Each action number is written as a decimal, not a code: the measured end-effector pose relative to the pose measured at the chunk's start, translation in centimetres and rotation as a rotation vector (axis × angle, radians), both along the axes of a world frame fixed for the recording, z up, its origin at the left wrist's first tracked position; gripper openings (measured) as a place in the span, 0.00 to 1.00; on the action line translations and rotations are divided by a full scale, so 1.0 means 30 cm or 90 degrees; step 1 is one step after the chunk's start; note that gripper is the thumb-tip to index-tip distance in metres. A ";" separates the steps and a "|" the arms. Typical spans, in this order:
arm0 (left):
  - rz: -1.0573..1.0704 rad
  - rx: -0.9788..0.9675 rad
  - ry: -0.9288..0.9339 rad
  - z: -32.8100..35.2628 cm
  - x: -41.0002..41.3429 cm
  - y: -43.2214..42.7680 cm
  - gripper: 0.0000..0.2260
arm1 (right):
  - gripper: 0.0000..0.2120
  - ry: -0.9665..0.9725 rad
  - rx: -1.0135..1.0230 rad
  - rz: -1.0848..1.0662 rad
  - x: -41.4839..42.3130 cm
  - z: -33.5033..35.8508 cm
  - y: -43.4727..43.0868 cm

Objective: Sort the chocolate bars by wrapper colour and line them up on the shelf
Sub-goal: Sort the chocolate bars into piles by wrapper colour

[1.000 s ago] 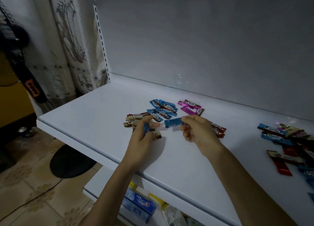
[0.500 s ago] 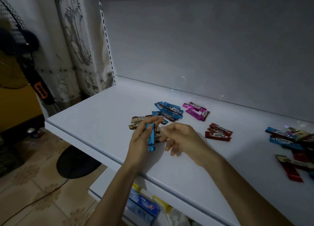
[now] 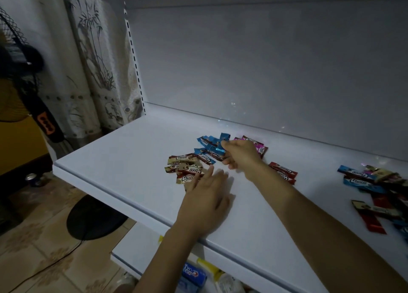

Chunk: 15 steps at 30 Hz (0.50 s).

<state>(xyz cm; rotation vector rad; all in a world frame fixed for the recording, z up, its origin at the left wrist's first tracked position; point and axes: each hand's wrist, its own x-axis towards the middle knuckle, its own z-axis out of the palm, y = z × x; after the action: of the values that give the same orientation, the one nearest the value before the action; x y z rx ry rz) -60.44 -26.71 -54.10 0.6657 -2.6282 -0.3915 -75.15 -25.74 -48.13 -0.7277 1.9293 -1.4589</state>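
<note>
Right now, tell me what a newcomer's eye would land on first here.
Small colour piles on the white shelf: blue bars, gold-brown bars, red bars. The right hand pinches a blue bar above the blue pile; the left hand lies open beside the gold-brown ones. An unsorted heap sits far right.

Only one cam here, head-mounted and wide-angle, tilted forward and down, close over the shelf (image 3: 132, 158); back wall (image 3: 265, 61) at 12 o'clock, floor (image 3: 33, 259) at 8.
</note>
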 end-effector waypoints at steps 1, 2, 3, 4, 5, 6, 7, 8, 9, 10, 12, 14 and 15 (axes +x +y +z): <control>-0.006 -0.022 -0.034 -0.006 -0.005 0.003 0.23 | 0.13 0.001 0.015 0.004 -0.008 0.008 -0.012; -0.009 -0.031 -0.052 -0.009 -0.008 0.006 0.23 | 0.13 0.009 0.037 0.013 -0.011 0.011 -0.012; -0.008 -0.034 -0.060 -0.011 -0.009 0.007 0.23 | 0.12 0.025 0.062 0.027 -0.009 0.009 0.004; -0.008 -0.038 -0.058 -0.010 -0.006 0.008 0.23 | 0.11 0.039 0.082 0.040 -0.001 0.005 0.036; -0.014 -0.046 -0.049 -0.008 -0.009 0.008 0.23 | 0.09 0.051 0.092 0.048 0.004 -0.004 0.075; -0.029 -0.063 -0.040 -0.005 -0.013 0.008 0.22 | 0.09 0.061 0.089 0.048 0.006 -0.017 0.112; -0.054 -0.087 -0.032 -0.002 -0.029 0.012 0.22 | 0.08 0.072 0.072 0.036 0.007 -0.026 0.153; -0.078 -0.100 -0.021 0.002 -0.054 0.025 0.22 | 0.08 0.094 0.045 0.012 0.000 -0.035 0.195; -0.092 -0.090 -0.010 0.012 -0.081 0.047 0.24 | 0.07 0.125 0.017 -0.020 -0.010 -0.047 0.234; -0.105 -0.074 0.005 0.019 -0.114 0.070 0.26 | 0.07 0.164 -0.009 -0.055 -0.023 -0.056 0.278; -0.141 -0.060 0.043 0.024 -0.198 0.126 0.26 | 0.07 0.244 -0.053 -0.103 -0.051 -0.071 0.383; -0.188 -0.047 0.062 0.021 -0.281 0.203 0.24 | 0.08 0.360 -0.044 -0.131 -0.089 -0.090 0.504; -0.213 -0.037 0.059 0.019 -0.320 0.249 0.24 | 0.09 0.411 0.000 -0.149 -0.111 -0.100 0.569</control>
<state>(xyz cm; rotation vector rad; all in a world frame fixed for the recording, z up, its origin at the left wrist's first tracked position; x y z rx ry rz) -70.05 -19.25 -53.55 0.1824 -2.6501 -0.4284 -78.48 -8.67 -51.14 -1.1022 2.5666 -1.4721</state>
